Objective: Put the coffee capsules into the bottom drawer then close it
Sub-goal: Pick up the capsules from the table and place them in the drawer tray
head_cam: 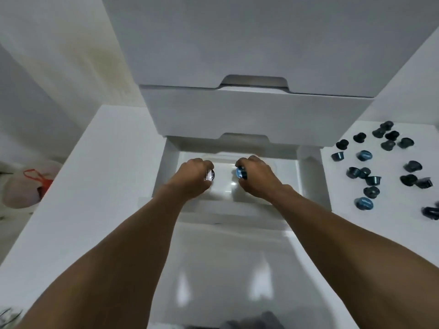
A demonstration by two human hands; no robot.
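Observation:
The white bottom drawer (311, 176) stands pulled out below two closed drawer fronts. Both my hands reach into it from above. My left hand (193, 178) grips a dark coffee capsule (210, 175) with a pale foil lid. My right hand (257, 178) grips a blue coffee capsule (240, 173). The two capsules hang over the drawer's glossy white floor, a little apart. Several more dark and blue capsules (370, 172) lie scattered on the white surface to the right of the drawer.
The closed middle drawer front (249, 115) overhangs the back of the open one. A white panel (78, 198) flanks the drawer on the left. A pale bag with an orange strap (31, 184) lies at the far left. Glossy white floor (225, 269) spreads below my forearms.

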